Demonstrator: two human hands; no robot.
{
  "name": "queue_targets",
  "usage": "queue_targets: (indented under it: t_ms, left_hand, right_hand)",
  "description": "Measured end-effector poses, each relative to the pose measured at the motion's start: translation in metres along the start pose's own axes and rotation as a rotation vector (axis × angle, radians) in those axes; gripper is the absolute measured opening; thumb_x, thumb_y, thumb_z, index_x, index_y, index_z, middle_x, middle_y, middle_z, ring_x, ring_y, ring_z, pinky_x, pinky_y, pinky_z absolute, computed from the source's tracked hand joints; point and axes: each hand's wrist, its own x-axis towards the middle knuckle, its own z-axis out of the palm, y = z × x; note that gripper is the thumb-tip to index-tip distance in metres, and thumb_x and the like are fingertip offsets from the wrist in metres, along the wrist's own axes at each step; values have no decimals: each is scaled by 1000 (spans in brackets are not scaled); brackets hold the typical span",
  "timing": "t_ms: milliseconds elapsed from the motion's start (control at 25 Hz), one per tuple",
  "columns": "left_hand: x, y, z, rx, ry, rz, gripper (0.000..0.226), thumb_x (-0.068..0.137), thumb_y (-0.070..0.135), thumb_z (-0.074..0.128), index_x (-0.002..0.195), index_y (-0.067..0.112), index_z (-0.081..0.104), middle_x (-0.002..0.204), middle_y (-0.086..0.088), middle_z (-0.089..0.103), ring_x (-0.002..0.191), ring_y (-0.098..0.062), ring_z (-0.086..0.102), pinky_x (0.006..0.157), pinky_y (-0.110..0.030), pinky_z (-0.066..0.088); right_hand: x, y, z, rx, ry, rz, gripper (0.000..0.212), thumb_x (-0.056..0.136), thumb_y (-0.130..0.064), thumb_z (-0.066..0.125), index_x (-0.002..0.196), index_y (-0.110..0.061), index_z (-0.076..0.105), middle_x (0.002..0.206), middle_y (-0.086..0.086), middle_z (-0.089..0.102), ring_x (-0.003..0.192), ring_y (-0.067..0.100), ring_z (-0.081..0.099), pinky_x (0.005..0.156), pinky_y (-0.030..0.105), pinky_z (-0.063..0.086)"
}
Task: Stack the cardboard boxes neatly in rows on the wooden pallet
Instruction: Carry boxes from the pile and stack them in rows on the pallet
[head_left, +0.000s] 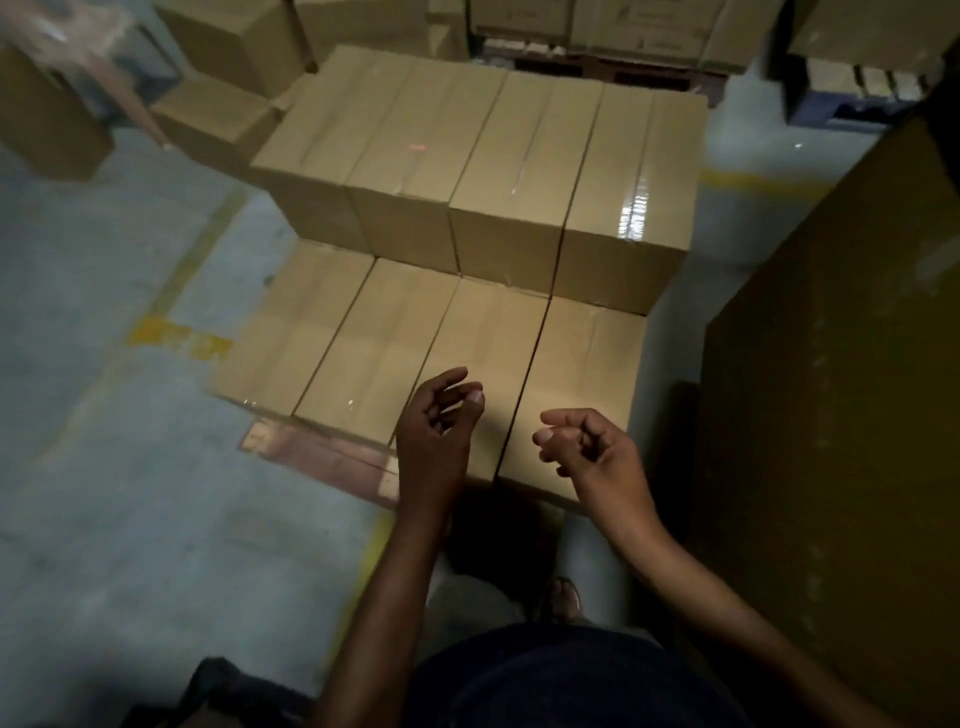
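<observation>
Under our two hands lies the near row of cardboard boxes (363, 343), four side by side on the wooden pallet (317, 452), whose corner peeks out to the left of our left hand (439, 426). Beyond the fingertips a taller row (467, 140) stands flush against it. Both the left hand and the right hand (587, 447) hover just above the box tops, fingers loosely curled, holding nothing.

We judge the low row wants another layer next. The taped tops look glossy, so a box set down crooked could slide or overhang the edge nearest us. A tall brown carton (831, 364) stands close to the right of our right hand, and swinging a load in could clip it. Loose boxes (218, 119) wait far off to the left.
</observation>
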Motion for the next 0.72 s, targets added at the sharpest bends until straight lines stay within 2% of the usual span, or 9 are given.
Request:
queue_targets:
  t_ms: [200,320,400,600,720]
  left_hand:
    - [-22,-10,-52,-69,103,-56,25,94,16,72,116,28,70,105,0,77,100,-20,73,81,-34,55]
    - [-21,-17,-93,-130,156,-100,23,95,17,71,117,23,70,102,-2,77,90,-16,75,75,-29,52]
    - [-12,-25,-130,-116,185,-105,23,95,17,71,117,23,71,102,-1,77,91,-16,74,75,-29,55]
    - [32,-31,-264,20,193,-40,28,94,11,71,121,18,68,105,11,73,96,2,69,87,-22,56]
    - [61,-20,-351,50,259,9,27,93,10,72,118,21,69,101,13,74,92,0,70,85,-20,55]
  right_hand:
    - [-17,-12,42,-4,-157,-23,12,96,-12,69,107,-16,72,89,13,76,79,16,69,69,20,51]
    - [-24,-22,84,44,-175,0,12,96,-10,67,107,-11,73,92,17,75,79,15,68,68,16,50]
    - [-26,-21,121,60,-159,20,12,97,-11,67,107,-11,73,94,17,75,80,15,68,69,16,50]
    - [-27,-15,262,113,5,42,14,96,-9,67,108,-13,73,94,22,72,80,22,66,68,18,52]
    - [-34,-26,357,119,-8,37,15,96,-7,67,108,-14,72,91,24,70,77,20,64,68,22,51]
